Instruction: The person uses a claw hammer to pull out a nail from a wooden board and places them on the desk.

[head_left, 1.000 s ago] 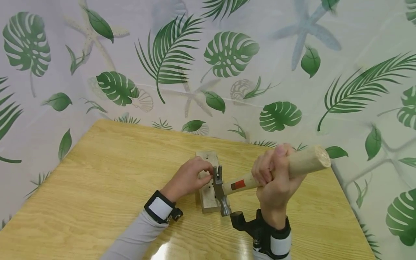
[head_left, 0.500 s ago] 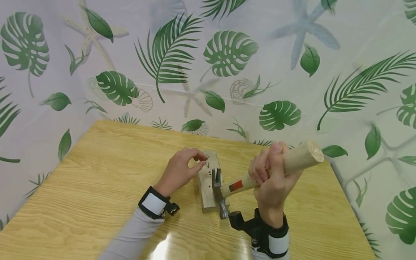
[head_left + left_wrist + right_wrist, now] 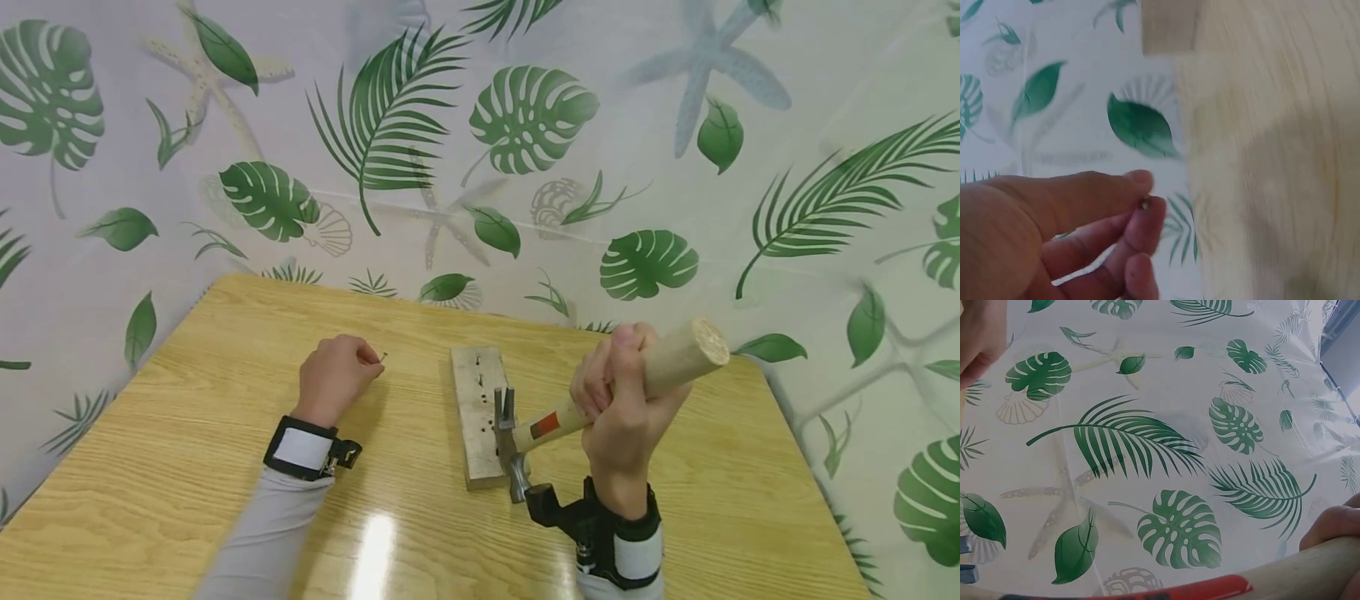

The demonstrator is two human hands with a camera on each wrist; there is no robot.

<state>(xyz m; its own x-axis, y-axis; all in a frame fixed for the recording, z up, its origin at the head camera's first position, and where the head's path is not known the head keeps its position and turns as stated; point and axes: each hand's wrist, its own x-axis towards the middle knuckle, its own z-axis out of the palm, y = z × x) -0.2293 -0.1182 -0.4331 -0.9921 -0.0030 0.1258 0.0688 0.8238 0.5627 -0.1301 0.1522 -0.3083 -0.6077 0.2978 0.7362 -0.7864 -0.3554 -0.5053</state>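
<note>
nail (image 3: 1145, 202) in left hand (image 3: 332, 380), hammer (image 3: 551, 424) in right hand (image 3: 621, 417)

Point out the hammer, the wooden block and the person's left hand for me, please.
Hammer (image 3: 546, 426): head view, on the red-and-dark band of its handle.
Wooden block (image 3: 472, 417): head view, on its top face.
Left hand (image 3: 330, 379): head view, on its back.

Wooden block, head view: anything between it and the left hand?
Nothing visible, just tabletop. The left hand pinches a small nail-like piece left of the wooden block; the hammer overlaps the block's right edge in that view.
</note>
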